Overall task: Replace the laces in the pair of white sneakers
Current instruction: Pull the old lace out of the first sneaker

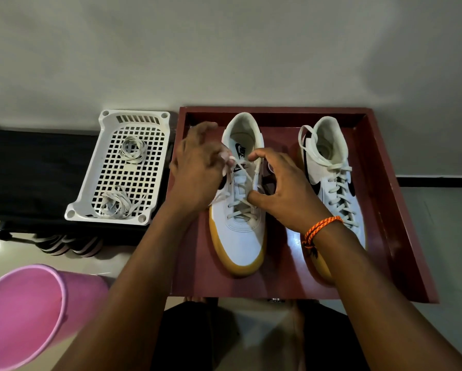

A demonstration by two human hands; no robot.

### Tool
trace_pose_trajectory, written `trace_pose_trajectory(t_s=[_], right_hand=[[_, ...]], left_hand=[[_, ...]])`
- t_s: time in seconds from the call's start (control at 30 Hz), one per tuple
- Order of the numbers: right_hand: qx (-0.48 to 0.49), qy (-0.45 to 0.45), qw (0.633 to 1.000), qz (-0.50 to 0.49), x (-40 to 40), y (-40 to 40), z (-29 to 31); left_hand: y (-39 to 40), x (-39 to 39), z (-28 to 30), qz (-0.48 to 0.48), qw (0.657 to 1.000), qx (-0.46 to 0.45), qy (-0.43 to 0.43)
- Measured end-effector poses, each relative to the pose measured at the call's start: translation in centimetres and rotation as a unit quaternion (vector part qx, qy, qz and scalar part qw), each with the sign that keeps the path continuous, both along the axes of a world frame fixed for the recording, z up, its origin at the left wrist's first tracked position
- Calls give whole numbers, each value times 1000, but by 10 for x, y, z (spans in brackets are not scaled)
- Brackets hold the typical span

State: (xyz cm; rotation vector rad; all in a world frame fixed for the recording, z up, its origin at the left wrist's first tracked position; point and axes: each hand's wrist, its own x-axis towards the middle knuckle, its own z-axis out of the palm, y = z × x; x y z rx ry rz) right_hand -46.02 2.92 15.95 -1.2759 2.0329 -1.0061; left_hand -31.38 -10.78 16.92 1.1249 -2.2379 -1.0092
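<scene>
Two white sneakers with tan soles stand toe-toward-me in a dark red tray (pixel 401 236). The left sneaker (pixel 240 236) is laced part way up; its lace (pixel 244 180) runs loose across the tongue. My left hand (pixel 197 170) pinches a lace end at the shoe's upper left eyelets. My right hand (pixel 283 188), an orange cord on its wrist, curls over the shoe's right side with thumb and finger by the lace; whether it grips the lace is hidden. The right sneaker (pixel 334 178) is fully laced, its lace ends lying loose over the collar.
A white perforated basket (pixel 154 188) left of the tray holds two bundles of white laces (pixel 133 149) (pixel 116 203). It sits on a black surface (pixel 23 170). A pink bucket (pixel 23 311) stands at lower left. A pale wall lies behind.
</scene>
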Motion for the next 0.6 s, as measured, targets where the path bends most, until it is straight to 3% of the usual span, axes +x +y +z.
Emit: trace_pose_trajectory(t_s=[0.13,0.33,0.47,0.6], right_hand=[[1,-2,1000,-2,0,1,-1],[-6,3,1000,1,0,0,-1],[-7,1,1000,1,0,0,0],[-1,-2,1000,0,0,1,0]], left_hand=[[6,0,-4,-54,995,-73,-49],[24,-7,-10,-113,980,-91,-140],[16,-6,-6,-81,991,-76,-79],[2,1,1,14,999,9,27]])
